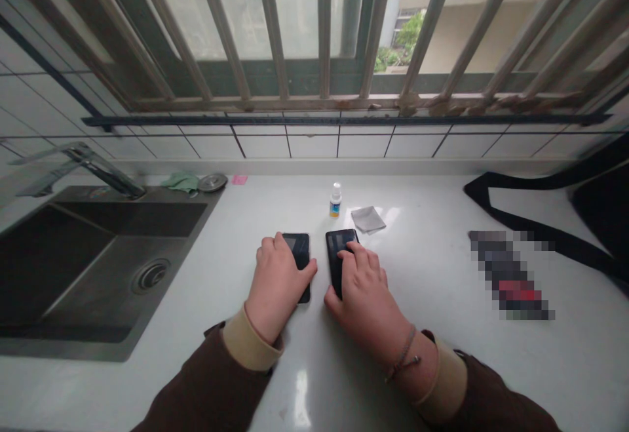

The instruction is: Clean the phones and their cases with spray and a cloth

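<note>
Two dark smartphones lie side by side on the white counter, a narrow gap between them. My left hand (278, 274) covers much of the left smartphone (303, 252), gripping it by its sides with the thumb at the right edge. Over the right smartphone (336, 252), my right hand (361, 288) has its thumb at the lower left edge and its fingers curled across the screen and far side. Just beyond the phones stands a small white spray bottle (335, 201) with a blue and orange label. Beside the bottle lies a folded grey cloth (368, 219).
At the left is a dark sink (113, 288) with a faucet (108, 176). A green rag (181, 181), a metal drain lid (212, 183) and a pink slip (240, 180) sit behind it. A black strap (521, 219) and a pixelated item (511, 274) lie right.
</note>
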A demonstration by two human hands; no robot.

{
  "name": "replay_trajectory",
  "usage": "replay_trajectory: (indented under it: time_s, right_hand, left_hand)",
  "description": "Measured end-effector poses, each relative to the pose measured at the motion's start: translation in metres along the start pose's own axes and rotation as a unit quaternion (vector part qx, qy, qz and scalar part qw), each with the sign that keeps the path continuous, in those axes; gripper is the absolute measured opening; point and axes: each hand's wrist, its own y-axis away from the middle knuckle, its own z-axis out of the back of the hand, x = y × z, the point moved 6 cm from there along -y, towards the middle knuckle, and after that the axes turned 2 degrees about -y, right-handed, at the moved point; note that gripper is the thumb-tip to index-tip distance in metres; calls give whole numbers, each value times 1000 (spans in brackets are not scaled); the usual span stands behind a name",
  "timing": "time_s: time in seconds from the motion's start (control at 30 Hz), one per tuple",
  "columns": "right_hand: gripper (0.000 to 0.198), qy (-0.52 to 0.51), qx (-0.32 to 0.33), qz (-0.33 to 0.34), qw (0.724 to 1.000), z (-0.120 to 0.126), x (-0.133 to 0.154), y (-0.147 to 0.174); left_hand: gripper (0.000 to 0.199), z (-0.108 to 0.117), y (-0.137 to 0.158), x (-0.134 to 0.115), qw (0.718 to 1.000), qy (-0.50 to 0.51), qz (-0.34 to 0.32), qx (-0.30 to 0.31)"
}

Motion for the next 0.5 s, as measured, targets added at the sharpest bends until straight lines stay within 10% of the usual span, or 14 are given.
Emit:
replay_trajectory:
  time_s: [0.33, 0.5]
  right_hand:
    - [42, -4, -16, 15, 1000, 7, -2, -2]
    - [21, -99, -12, 111, 989, 26, 10, -9]
  left_hand:
    - [58, -2, 1, 1, 1000, -26, -17, 6]
    - [51, 20, 1, -4, 990, 99, -55, -87]
